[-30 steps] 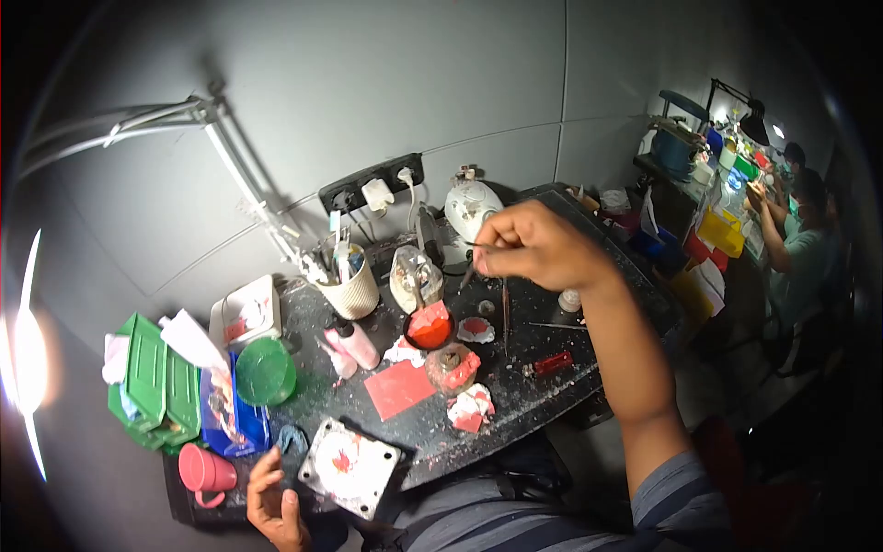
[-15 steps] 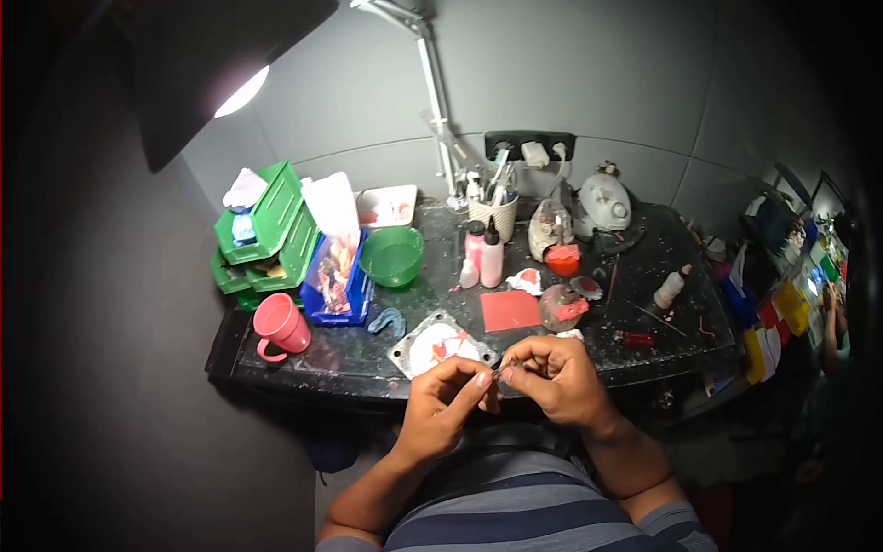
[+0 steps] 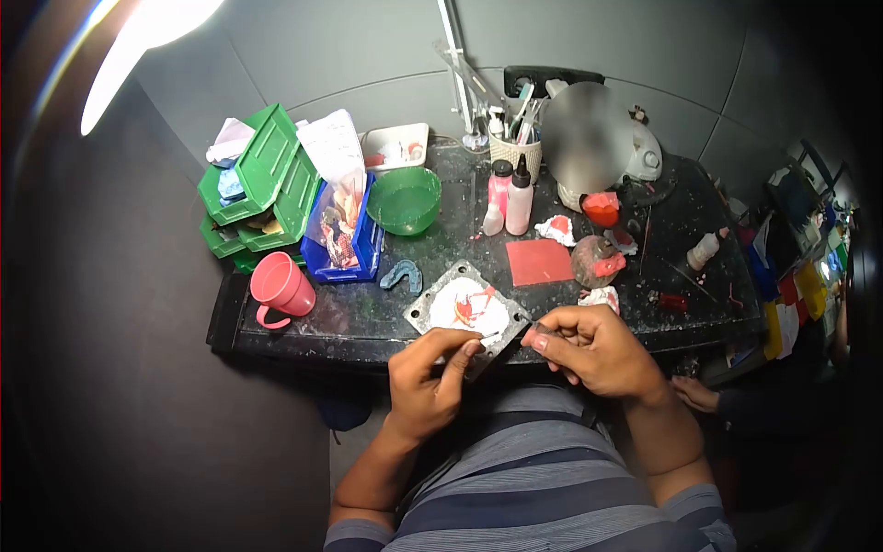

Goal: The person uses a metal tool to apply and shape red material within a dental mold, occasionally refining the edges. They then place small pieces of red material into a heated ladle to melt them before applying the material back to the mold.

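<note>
My left hand [image 3: 428,377] is closed in a pinch at the table's front edge. A thin pale sliver shows by its fingertips, too small to name. To its right, my right hand [image 3: 602,354] pinches a tiny dark thing that I cannot make out. The hands are apart. Just beyond them lies a square metal plate [image 3: 421,310] with corner holes, its middle filled with white plaster [image 3: 446,308]. Red wax-like pieces [image 3: 469,308] sit on the plaster. A blue horseshoe-shaped piece [image 3: 402,274] and a flat red sheet [image 3: 539,263] lie beyond.
At left stand a pink mug [image 3: 282,287], a blue bin [image 3: 345,274], stacked green bins [image 3: 267,175] and a green bowl [image 3: 405,202]. Bottles [image 3: 519,202] and a cup of tools [image 3: 515,152] stand behind. Another person's hand [image 3: 696,394] shows beside my right forearm.
My hands have moved apart from where their fingertips met. The view has shifted, so the table things sit higher in the picture. Another person's hand now shows at the right.
</note>
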Tool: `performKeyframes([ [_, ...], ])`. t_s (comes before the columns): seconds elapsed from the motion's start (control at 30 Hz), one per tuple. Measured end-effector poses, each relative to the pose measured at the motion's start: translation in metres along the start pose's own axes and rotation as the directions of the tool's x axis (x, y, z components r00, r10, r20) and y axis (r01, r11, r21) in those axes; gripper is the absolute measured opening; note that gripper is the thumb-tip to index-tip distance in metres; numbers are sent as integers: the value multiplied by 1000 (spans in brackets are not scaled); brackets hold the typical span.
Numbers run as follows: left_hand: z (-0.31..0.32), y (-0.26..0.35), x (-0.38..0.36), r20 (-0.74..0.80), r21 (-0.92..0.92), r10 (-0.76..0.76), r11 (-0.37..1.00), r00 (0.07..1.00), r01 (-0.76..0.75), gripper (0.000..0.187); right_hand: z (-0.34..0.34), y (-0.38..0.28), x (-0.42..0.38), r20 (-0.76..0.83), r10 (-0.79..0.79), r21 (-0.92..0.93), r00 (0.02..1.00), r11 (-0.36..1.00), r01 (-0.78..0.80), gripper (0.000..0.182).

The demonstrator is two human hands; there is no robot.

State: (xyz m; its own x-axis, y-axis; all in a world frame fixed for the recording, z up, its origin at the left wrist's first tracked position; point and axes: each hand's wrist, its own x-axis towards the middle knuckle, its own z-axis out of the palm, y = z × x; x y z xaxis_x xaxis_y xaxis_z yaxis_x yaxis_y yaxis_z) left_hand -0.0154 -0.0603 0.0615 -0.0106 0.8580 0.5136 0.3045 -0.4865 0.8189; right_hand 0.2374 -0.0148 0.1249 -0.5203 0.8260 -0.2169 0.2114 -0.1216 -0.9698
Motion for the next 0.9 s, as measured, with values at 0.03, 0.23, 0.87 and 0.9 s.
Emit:
performKeyframes([
  [0.03,0,-4,6,77,259,440,858,895,-444,19,7,-2,5,15,-21,57,1000,998,20,27],
  [0.23,3,-5,5,156,306,533,774,832,-554,27,18,19,17,100,-72,129,992,990,58,26],
  [0.87,-17,6,3,263,-233,-301,902,917,363,7,13,6,9,94,-152,-416,984,892,178,25],
  [0.9,-18,6,3,264,-207,-292,914,919,349,8,14,8,8,84,-231,-408,969,879,245,24],
])
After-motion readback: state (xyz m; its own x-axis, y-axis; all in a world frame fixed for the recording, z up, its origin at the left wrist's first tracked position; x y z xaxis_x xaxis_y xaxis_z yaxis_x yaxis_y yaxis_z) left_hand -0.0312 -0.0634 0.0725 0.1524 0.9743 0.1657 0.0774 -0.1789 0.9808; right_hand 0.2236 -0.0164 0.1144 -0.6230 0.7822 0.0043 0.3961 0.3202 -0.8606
